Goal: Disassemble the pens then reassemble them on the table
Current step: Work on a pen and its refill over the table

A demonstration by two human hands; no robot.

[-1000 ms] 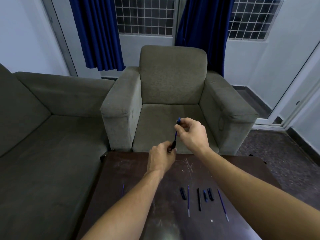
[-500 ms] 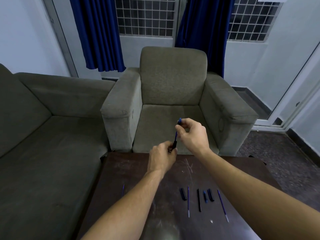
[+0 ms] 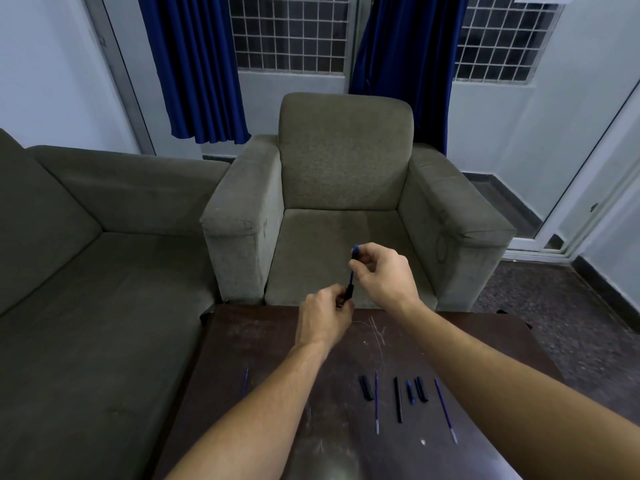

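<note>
Holding one pen between both hands above the counter

Both hands grip a single pen over the far edge of the dark counter, in front of a grey armchair. The left hand pinches the black lower end, and the right hand is closed around the blue upper part, its blue tip poking out above the fingers. The pen stands nearly upright, tilted slightly.

Loose parts lie in a row on the counter nearer the person: a black cap, a blue refill, a black barrel, a short blue piece, another black cap and a second refill (a further thin blue piece lies apart by the left forearm).
</note>
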